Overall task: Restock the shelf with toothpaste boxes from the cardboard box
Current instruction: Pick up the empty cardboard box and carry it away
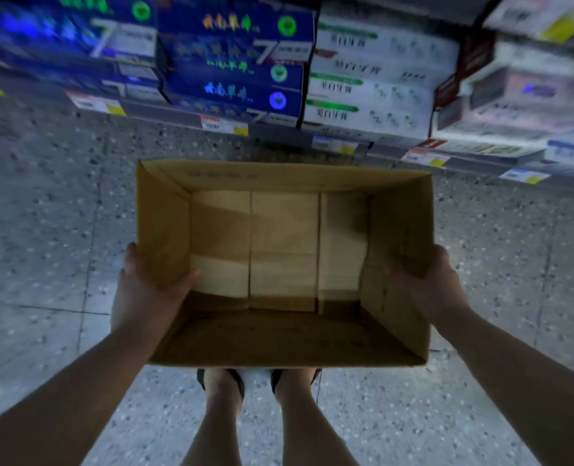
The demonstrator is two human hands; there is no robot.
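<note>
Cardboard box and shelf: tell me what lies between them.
Only a strip of bare speckled floor separates the cardboard box from the shelf, as the head view shows.

Dim, bluish light overall — the floor (43, 230) left of the left hand (144, 290) looks grey and grainy. Beyond the hands the toothpaste boxes (238, 68) smear with motion blur and bow towards the frame edges; inside the cardboard box (278, 334), shadow darkens the corner near the right hand (436, 287)

Bare forearms (77, 391), dark sandals (201, 379)
</note>
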